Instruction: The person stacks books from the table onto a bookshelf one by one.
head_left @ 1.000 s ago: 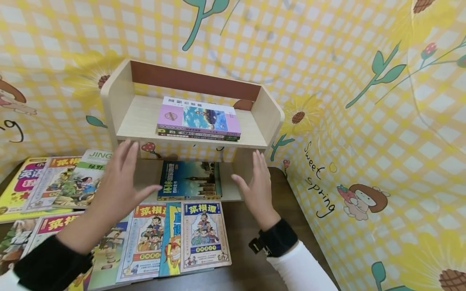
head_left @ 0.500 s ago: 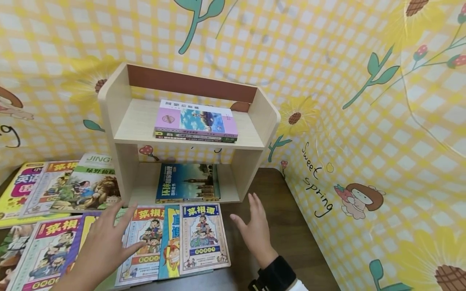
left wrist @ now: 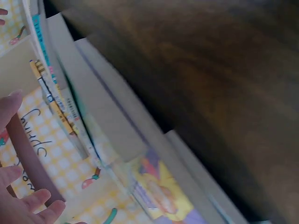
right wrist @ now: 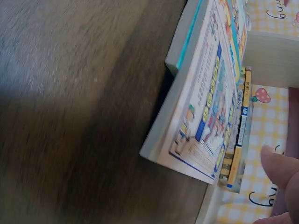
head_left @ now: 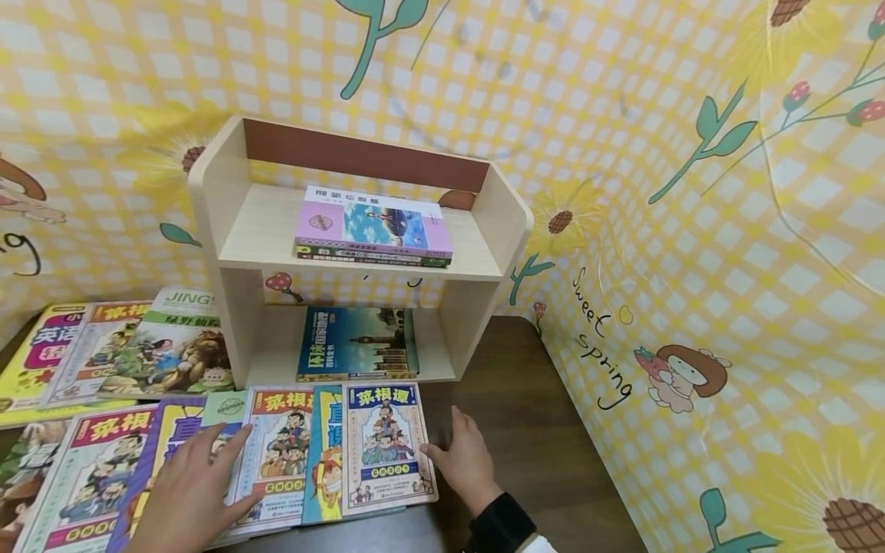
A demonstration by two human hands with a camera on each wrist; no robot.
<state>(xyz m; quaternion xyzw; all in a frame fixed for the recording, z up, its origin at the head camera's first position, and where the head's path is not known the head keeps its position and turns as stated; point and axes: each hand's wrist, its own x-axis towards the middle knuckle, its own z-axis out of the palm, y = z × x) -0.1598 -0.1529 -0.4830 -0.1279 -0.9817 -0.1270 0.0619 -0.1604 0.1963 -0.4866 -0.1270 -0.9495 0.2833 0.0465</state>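
Note:
My left hand [head_left: 190, 491] hovers over the front row of books, fingers spread and holding nothing. Under it lie a purple-edged book [head_left: 166, 430] and a red-titled comic book [head_left: 276, 453]. Just right of the row's last book, a blue-titled comic book [head_left: 387, 453], is my right hand [head_left: 466, 465]. Its thumb overlaps that book's edge in the head view, but the right wrist view shows the thumb [right wrist: 280, 165] apart from the cover. Behind the row stands a two-tier wooden bookshelf [head_left: 359, 270]. A stack with a pink book [head_left: 321, 223] on top lies on its upper tier.
The lower tier bears a stack topped by a blue book [head_left: 359, 342] with a clock tower. More books, including a green-and-white one [head_left: 173, 346], lie left of the shelf. Dark wooden table [head_left: 532, 430] extends right, up to the checked cloth wall [head_left: 691, 269].
Both hands have come down from beside the shelf to the front row of books. The right hand has also shifted left toward the blue-titled book. The shelf's stacks look the same.

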